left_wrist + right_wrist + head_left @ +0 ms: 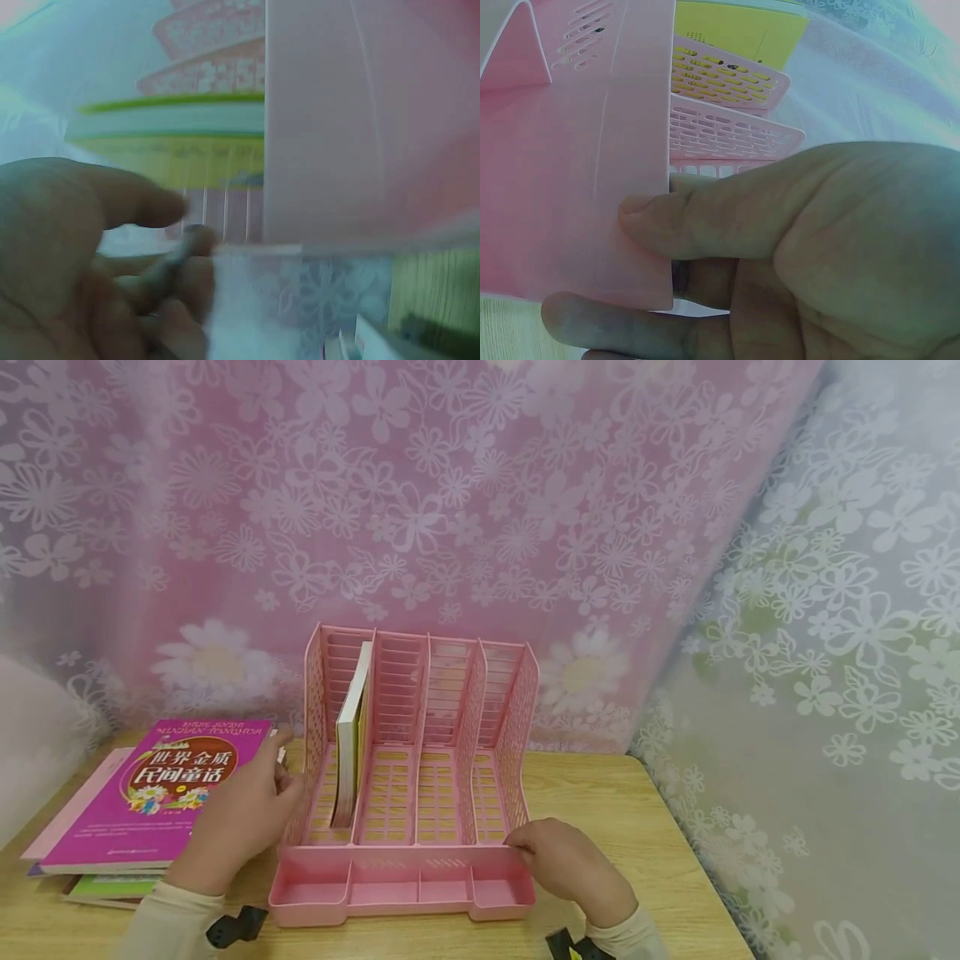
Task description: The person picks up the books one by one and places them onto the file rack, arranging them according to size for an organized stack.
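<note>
Leftmost, I see a pile of books (142, 827), its count unclear; the left hand (243, 810), loosely curled and gripping nothing, fills the narrow gap before the pink organizer (390, 856). One book (348, 764) leans in its first of four slots (403, 693), behind four trays (382, 885). The right hand (570, 864) pinches the front-right corner; tabletop (637, 827) stretches beyond.

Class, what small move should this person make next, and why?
Probably grasp the flat-lying purple rectangular book with the left hand: that hand is near it, holding nothing, while the right hand grips the pink slotted plastic rack, which holds a white-paged book.
</note>
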Available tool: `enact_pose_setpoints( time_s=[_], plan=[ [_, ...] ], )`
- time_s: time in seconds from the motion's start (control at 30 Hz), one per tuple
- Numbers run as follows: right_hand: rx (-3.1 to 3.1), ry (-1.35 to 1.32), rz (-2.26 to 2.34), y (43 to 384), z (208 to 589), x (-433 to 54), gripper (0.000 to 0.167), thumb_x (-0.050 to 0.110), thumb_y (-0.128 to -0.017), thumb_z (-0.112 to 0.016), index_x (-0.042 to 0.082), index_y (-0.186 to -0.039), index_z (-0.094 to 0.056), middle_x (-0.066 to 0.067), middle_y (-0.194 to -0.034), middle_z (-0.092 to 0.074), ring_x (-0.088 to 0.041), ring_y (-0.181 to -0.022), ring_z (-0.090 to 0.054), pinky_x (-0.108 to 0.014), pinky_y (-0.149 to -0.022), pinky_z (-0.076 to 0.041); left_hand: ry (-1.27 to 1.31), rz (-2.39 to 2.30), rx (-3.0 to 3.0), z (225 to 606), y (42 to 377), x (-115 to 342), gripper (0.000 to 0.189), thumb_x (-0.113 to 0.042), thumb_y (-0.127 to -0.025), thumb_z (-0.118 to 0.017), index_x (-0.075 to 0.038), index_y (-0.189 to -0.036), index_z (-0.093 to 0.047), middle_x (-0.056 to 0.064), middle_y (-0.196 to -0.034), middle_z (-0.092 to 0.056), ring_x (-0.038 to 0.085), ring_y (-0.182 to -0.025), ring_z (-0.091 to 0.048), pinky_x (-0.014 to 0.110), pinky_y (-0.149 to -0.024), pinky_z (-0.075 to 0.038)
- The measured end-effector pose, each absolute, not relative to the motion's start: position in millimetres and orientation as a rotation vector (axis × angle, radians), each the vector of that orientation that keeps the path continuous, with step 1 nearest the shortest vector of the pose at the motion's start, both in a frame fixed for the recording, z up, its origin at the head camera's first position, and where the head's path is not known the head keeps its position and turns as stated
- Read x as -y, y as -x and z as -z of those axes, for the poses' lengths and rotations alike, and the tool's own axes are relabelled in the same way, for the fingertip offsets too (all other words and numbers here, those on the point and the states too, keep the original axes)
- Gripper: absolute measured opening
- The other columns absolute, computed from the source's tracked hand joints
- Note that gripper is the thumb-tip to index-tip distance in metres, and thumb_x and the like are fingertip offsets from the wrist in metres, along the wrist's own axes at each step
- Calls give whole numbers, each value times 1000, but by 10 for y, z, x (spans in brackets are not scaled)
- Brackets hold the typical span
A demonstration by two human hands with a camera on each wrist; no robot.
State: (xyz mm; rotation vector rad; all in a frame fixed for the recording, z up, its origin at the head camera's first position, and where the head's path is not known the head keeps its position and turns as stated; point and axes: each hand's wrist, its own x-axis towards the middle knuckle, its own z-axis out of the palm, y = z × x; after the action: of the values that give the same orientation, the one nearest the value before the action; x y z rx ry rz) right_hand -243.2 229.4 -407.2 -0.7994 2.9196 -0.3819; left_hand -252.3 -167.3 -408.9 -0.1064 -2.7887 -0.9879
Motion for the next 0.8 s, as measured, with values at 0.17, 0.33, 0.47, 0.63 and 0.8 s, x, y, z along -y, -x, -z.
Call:
enact_pose_setpoints(
  time_s=[0.17, 0.33, 0.47, 0.63, 0.8],
  plan=[
    [-2923, 791, 383, 2437, 4072, -2292, 14, 6, -96, -69, 13, -100, -81, 1, -97, -76, -16, -88, -70, -40, -77, -58, 96, 834, 3083, 4155, 2533, 1859, 63, -40, -100, -64, 6, -141, -51, 18, -103, -70, 33, -84, -67, 51, -67, -53],
    [-2922, 807, 384, 2434, 4070, -2295, 14, 7, -96, -69, 14, -99, -81, 2, -96, -77, -15, -87, -70, -40, -77, -58, 180, 828, 3211, 4208, 2566, 1881, 77, -53, -97, -65, 5, -146, -50, 31, -135, -61, 56, -122, -57, 70, -90, -47],
    [-2920, 808, 382, 2425, 4064, -2294, 14, 7, -96, -70, 14, -99, -81, 2, -96, -76, -15, -87, -69, -40, -78, -58, 193, 839, 3210, 4228, 2579, 1846, 76, -47, -94, -71, 2, -148, -49, 31, -140, -57, 57, -127, -53, 72, -93, -45],
    [-2914, 778, 394, 2420, 4051, -2284, 13, 7, -96, -70, 13, -100, -81, 2, -96, -76, -16, -87, -70, -41, -79, -58, 208, 805, 3199, 4219, 2578, 1832, 68, -40, -94, -72, 0, -146, -53, 30, -140, -57, 56, -127, -53, 72, -94, -44],
    [-2907, 758, 423, 2426, 4051, -2289, 14, 7, -96, -69, 12, -101, -81, 0, -97, -77, -19, -91, -71, -43, -80, -58, 244, 752, 3198, 4205, 2565, 1820, 62, -35, -95, -70, 0, -143, -56, 28, -136, -61, 54, -125, -55, 70, -96, -45]
  ],
)
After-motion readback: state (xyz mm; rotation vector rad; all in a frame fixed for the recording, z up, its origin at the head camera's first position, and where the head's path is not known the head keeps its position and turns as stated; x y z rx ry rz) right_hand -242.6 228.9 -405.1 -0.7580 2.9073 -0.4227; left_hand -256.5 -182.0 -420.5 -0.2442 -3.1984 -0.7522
